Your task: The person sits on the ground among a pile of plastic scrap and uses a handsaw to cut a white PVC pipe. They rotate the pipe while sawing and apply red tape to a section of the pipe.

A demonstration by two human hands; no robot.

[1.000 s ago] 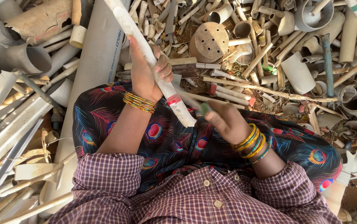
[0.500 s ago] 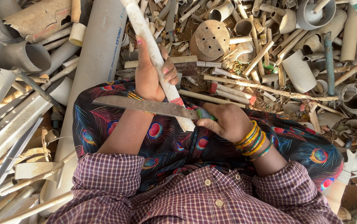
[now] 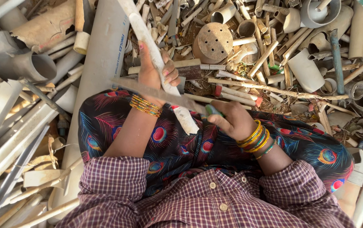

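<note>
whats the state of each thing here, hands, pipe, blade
left hand: gripping the pale plastic pipe
pale plastic pipe: held slanting, lower end over the lap
right hand: closed on the long flat metal blade's green handle
long flat metal blade: lying across the pipe
round perforated cap: resting on the scrap pile

hands: 2, left (image 3: 154, 76) and right (image 3: 232, 120) | held white pipe (image 3: 160, 67): 1 | long knife (image 3: 160, 93): 1 | round perforated cap (image 3: 214, 42) far centre: 1 | wide grey pipe (image 3: 101, 63) left: 1 | loose pipe offcuts all round: too many to count
</note>
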